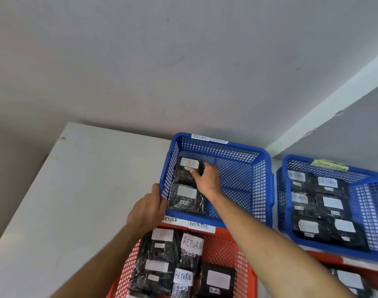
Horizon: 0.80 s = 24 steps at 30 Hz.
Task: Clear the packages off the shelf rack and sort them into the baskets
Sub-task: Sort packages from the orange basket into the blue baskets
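Observation:
A blue basket [256, 168] labelled RETURN and OVERDUE stands on the white surface. Inside it at the far left lies a black package with a RETURN label [187, 168]; my right hand [207, 178] reaches in and grips its right side. A second black package [187, 198] lies in front of it. My left hand [149, 208] holds the basket's near-left corner. Below, an orange basket [224, 248] holds several black packages with white labels.
A second blue basket [375, 186] full of black labelled packages stands to the right, with a green tag on its far rim. Another orange basket [325, 258] shows at the bottom right. A white tabletop [76, 190] spreads left; a grey wall rises behind.

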Available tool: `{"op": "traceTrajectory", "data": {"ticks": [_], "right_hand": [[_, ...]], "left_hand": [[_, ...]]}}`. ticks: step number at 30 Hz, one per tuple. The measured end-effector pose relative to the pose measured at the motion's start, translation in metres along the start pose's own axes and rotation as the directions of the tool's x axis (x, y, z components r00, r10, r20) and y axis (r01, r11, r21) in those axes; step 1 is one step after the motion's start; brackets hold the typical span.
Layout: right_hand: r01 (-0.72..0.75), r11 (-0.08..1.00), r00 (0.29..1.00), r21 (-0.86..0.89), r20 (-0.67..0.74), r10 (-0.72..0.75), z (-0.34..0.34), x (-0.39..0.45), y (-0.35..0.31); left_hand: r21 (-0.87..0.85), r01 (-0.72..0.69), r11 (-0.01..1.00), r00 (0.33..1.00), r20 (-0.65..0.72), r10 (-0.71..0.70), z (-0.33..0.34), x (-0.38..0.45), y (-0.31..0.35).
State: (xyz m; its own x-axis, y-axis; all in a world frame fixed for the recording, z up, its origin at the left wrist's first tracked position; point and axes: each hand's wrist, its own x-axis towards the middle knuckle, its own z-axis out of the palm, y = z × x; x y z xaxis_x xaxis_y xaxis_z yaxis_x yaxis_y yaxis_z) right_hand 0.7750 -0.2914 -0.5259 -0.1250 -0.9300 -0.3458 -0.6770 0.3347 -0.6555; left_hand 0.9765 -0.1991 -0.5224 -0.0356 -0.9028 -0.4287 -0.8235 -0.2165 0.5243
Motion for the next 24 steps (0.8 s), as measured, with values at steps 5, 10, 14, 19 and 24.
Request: {"op": "traceTrajectory", "data": {"ticks": [5, 10, 14, 19, 24], "right_hand": [[0.102, 0.994, 0.993, -0.025, 0.054, -0.100, -0.037, -0.016, 0.012], [0.272, 0.962, 0.960, -0.034, 0.076, -0.269, -0.094, -0.042, 0.038], [0.410, 0.906, 0.912, -0.103, 0.066, -0.405, -0.143, -0.065, 0.069], [0.529, 0.799, 0.836, -0.286, 0.018, -0.548, -0.203, -0.100, 0.121], [0.453, 0.799, 0.857, -0.396, -0.052, -0.512, -0.254, -0.143, 0.193]], "left_hand": [[-0.033, 0.078, 0.996, 0.993, -0.089, -0.081, -0.013, -0.014, 0.020], [0.092, 0.026, 0.995, 0.946, -0.325, 0.005, -0.014, -0.046, 0.072], [0.160, -0.090, 0.983, 0.954, -0.270, 0.132, 0.007, -0.066, 0.119], [0.273, -0.262, 0.926, 0.918, -0.225, 0.326, 0.042, -0.094, 0.176], [0.350, -0.387, 0.853, 0.873, -0.158, 0.461, 0.091, -0.127, 0.229]]}}
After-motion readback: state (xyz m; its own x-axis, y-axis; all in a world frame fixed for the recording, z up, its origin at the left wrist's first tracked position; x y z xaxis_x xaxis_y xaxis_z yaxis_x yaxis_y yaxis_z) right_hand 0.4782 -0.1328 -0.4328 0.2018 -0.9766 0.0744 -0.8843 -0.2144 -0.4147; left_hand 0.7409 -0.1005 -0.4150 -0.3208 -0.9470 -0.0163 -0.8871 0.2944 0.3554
